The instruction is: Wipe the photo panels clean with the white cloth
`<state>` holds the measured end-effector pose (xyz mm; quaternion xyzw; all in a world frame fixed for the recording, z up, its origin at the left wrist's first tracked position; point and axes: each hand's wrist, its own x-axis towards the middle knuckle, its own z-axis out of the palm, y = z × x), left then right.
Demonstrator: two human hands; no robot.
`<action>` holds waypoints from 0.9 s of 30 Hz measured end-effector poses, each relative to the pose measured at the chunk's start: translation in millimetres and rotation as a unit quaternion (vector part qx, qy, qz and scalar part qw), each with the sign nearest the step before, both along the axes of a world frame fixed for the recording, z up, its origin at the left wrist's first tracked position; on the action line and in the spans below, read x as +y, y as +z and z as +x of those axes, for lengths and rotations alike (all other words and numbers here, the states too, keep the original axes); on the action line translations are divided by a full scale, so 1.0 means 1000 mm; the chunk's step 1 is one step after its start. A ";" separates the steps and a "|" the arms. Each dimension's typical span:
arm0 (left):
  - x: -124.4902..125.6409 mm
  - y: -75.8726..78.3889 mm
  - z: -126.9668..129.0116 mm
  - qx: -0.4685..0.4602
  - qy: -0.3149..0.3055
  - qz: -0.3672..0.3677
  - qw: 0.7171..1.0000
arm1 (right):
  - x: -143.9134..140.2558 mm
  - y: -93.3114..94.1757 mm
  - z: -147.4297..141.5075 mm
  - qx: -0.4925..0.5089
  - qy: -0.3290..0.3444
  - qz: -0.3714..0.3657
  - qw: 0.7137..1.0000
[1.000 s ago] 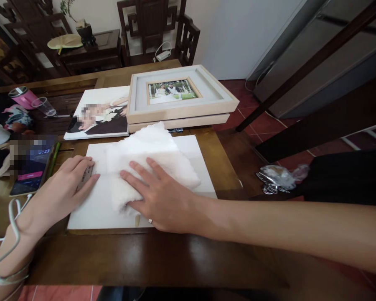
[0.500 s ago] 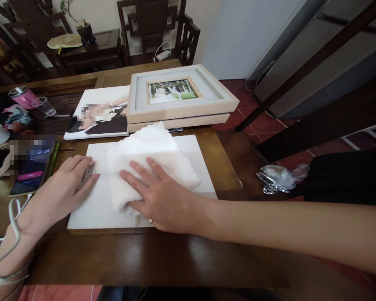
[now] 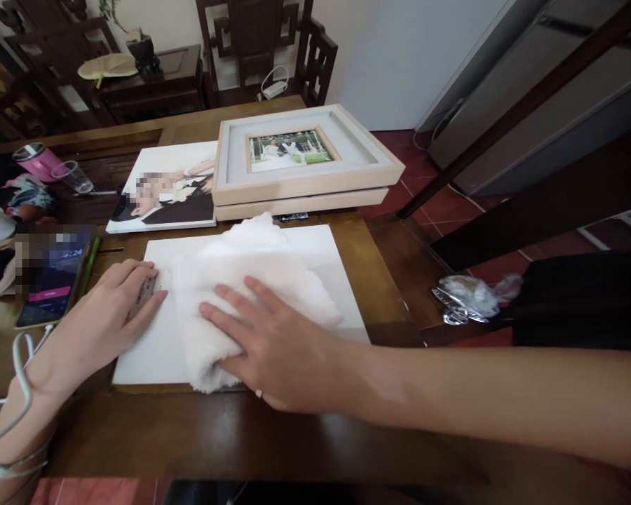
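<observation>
A fluffy white cloth [image 3: 289, 263] is spread over a flat white panel [image 3: 347, 294] on the wooden table. My right hand [image 3: 281, 337] lies on the cloth with its fingers spread, pressing it down; part of the cloth bunches near the thumb at the panel's front edge. At the panel's left edge rests my left hand [image 3: 118, 305], thumb and fingers apart, around a small printed label [image 3: 146, 291] that is partly hidden. A ring shows on the right hand.
Behind the panel, two stacked pale wooden photo frames [image 3: 305, 184] sit beside a photo print panel [image 3: 171, 210]. To the left are a phone [image 3: 50, 294] with a white cable, a pink tumbler [image 3: 36, 161] and a clear cup [image 3: 76, 177]. A crumpled plastic bag [image 3: 470, 294] lies at the right.
My right hand and the cloth have moved slightly toward me, so the cloth now overhangs the panel's front edge. My left hand has stayed in place.
</observation>
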<state>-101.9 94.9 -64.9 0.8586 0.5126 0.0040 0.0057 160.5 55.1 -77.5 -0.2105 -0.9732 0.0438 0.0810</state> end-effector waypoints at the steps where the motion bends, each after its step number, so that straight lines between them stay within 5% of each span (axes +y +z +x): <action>1: 0.000 0.000 0.000 -0.002 -0.002 0.002 1.000 | 0.006 0.001 0.001 -0.010 -0.002 -0.013 1.000; 7: 0.000 0.001 -0.002 -0.001 0.000 0.003 1.000 | 0.025 0.005 0.000 -0.059 -0.045 -0.036 0.997; 17: 0.001 0.000 -0.004 0.000 0.002 0.003 1.000 | -0.054 -0.002 -0.003 0.115 0.023 0.077 0.990; 27: -0.001 0.002 -0.004 -0.004 0.005 0.004 1.000 | -0.007 0.007 -0.001 -0.048 -0.110 -0.017 0.993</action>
